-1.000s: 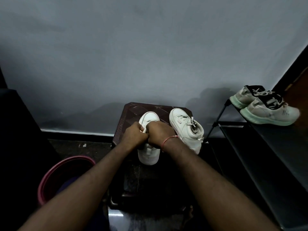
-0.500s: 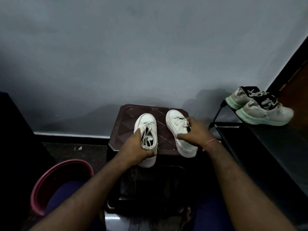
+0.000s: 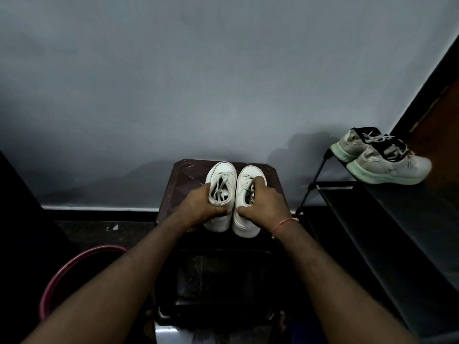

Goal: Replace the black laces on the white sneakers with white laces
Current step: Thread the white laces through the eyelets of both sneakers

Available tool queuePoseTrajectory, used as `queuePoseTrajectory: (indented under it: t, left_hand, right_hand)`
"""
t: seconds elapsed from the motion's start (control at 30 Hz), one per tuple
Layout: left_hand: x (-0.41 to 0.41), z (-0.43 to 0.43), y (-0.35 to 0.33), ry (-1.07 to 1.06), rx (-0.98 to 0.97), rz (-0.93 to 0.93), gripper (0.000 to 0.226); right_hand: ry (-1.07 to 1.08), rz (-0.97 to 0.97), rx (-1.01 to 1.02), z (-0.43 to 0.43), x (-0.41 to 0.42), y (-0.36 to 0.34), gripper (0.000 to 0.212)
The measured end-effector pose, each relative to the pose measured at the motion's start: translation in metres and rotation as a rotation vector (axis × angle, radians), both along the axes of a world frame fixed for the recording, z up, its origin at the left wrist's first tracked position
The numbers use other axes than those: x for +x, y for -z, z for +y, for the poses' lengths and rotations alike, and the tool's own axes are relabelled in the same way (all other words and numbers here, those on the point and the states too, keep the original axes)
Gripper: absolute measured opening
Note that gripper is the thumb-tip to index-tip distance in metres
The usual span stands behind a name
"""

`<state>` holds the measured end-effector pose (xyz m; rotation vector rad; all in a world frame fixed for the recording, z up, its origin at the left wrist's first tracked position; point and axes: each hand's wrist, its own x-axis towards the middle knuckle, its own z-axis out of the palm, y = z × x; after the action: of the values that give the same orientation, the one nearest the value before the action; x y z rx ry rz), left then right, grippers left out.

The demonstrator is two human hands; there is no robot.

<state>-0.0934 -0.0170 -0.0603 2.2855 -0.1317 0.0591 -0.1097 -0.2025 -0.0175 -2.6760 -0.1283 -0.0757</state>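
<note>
Sneakers stand side by side on top of the dark plastic stool (image 3: 183,177), soles down. The left sneaker (image 3: 221,171) and the right sneaker (image 3: 250,173) are so close that I cannot tell whether they touch. Both long axes run straight away from the person. The toes point to the stool's far edge and the grey wall (image 3: 198,83) behind it, and the heels sit at its near edge, perhaps a little over it. So the heel ends lie under the hands, and each hand has its own shoe with no arm crossing.

The left hand (image 3: 198,207) grips the left sneaker round the heel collar, thumb laid across the back. The right hand (image 3: 263,202) grips the right sneaker likewise, its fingers curled over the tongue and hiding most of the lacing there. White laces (image 3: 219,188) show in the left sneaker, threaded but lying loose. No black lace shows on either shoe, so the swap looks all but done. What remains is likely squaring the pair or tidying the ends.

A red thread (image 3: 285,222) circles the right wrist. Right of the stool a shoe rack (image 3: 397,219) carries green-soled trainers (image 3: 387,167). Left of the stool, nearer the person, sits a pink-rimmed tub (image 3: 99,249).
</note>
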Motion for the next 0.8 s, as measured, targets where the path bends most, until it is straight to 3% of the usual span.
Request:
queuePoseTrajectory:
  t: [0.1,0.17,0.23,0.33,0.43,0.53,0.73,0.8]
  left_hand:
    - [0.001,0.004,0.0,0.026,-0.042,0.0,0.059]
    - [-0.006,0.003,0.005,0.033,-0.137,-0.024,0.062]
    - [-0.014,0.001,0.015,0.021,-0.226,-0.059,0.066]
    - [-0.02,0.0,0.034,0.021,-0.301,-0.092,0.077]
    - [-0.019,0.0,0.039,0.044,-0.308,-0.119,0.077]
    - [-0.016,0.004,0.04,0.08,-0.302,-0.142,0.078]
    - [-0.018,0.008,0.045,0.162,-0.306,-0.127,0.091]
    - [-0.018,0.007,0.051,0.166,-0.304,-0.128,0.097]
  right_hand:
    - [-0.089,0.089,-0.008,-0.004,-0.003,0.0,0.078]
    - [-0.126,0.032,-0.094,-0.012,-0.007,-0.001,0.087]
    - [-0.15,-0.053,-0.213,-0.017,-0.01,-0.003,0.086]
    - [-0.26,-0.014,-0.278,-0.009,-0.008,-0.009,0.076]
    - [-0.353,0.066,-0.364,0.005,-0.006,-0.021,0.082]
    - [-0.398,0.3,-0.252,0.023,0.0,-0.03,0.09]
    - [-0.341,0.433,-0.219,0.047,0.013,-0.026,0.063]
    - [-0.326,0.439,-0.24,0.052,0.015,-0.028,0.039]
